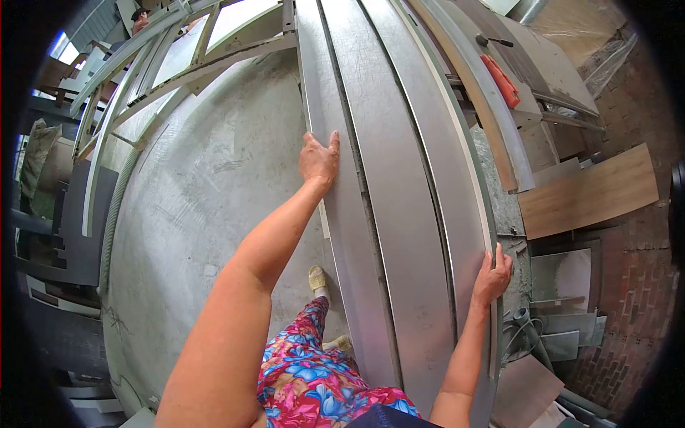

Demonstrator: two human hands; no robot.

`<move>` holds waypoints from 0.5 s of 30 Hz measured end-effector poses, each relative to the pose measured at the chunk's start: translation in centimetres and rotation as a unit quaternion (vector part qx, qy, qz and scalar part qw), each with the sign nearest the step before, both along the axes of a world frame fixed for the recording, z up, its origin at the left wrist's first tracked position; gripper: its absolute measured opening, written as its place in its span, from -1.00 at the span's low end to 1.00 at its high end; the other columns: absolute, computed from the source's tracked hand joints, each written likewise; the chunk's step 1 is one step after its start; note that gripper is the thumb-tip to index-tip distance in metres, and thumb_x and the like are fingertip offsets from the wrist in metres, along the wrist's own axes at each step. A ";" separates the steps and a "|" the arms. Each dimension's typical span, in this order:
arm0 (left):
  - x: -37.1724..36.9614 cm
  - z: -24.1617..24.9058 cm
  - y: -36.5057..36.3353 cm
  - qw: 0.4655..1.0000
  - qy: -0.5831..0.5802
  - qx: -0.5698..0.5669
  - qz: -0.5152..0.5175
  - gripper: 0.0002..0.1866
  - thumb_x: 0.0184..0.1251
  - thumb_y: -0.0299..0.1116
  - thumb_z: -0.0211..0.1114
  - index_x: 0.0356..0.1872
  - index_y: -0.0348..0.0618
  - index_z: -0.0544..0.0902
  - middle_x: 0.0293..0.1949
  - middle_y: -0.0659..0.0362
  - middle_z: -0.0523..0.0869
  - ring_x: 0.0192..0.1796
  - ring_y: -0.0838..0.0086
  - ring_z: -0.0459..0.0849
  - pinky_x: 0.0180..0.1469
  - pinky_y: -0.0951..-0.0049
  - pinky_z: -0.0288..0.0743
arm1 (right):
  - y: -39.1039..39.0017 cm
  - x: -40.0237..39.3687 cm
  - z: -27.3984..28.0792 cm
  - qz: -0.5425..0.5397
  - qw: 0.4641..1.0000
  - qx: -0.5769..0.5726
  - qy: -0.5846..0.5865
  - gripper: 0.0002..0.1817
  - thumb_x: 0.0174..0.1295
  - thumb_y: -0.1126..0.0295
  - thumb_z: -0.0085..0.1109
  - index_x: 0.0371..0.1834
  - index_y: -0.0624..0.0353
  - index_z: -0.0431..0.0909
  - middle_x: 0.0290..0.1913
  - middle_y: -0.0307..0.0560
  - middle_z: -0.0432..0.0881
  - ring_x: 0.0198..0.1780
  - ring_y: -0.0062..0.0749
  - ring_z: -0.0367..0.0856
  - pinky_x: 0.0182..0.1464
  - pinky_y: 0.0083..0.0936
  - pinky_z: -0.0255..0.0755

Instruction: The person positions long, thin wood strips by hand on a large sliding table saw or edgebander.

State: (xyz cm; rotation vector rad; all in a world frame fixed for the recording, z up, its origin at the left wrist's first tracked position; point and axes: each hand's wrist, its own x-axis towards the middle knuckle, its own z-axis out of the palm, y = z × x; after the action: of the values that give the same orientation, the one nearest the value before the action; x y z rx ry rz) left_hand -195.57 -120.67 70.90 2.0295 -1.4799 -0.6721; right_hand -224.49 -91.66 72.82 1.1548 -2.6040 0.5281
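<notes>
Nearer, the right hand (492, 277) is curling partly open over the pale strip (493, 342) along the right edge of the grooved metal table (399, 178), seemingly gripping it lightly. Farther up, the left hand (319, 160) is resting on the table's left edge, thumb and fingers spread, clenching nothing. The table is stretching away between both hands; keeping pressure even and fingertips out of the grooves seems wise.

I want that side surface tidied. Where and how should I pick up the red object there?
Probably by the middle of the red object, from above, closing across its narrow width: it is long, slim and lies with nothing over it.
</notes>
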 end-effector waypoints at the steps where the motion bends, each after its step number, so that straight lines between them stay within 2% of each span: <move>1: -0.1 0.1 -0.3 1.000 0.003 0.006 -0.002 -0.32 0.22 0.14 0.15 0.00 -0.37 0.34 -0.16 -0.23 0.62 -0.08 -0.07 0.61 -0.01 0.08 0.47 | -0.4 -0.3 0.1 0.002 1.000 0.001 -0.003 -0.66 0.15 0.30 0.20 0.03 0.02 0.57 -0.22 -0.10 0.51 -0.16 -0.18 0.51 -0.09 -0.27 0.40; 15: -0.2 -0.3 -4.6 1.000 0.002 0.014 -0.008 -0.31 0.22 0.14 0.14 0.04 -0.39 0.33 -0.15 -0.24 0.61 -0.08 -0.07 0.61 -0.03 0.09 0.48 | -7.7 -0.9 -0.2 -0.023 1.000 0.008 -0.004 -0.65 0.16 0.28 0.19 0.04 0.02 0.57 -0.19 -0.10 0.53 -0.13 -0.18 0.51 -0.08 -0.26 0.40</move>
State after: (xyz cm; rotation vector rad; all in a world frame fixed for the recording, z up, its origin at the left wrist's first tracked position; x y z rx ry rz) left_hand -195.73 -125.24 70.61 2.0381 -1.4952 -0.7066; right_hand -225.41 -99.35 72.63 1.0959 -2.6403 0.5034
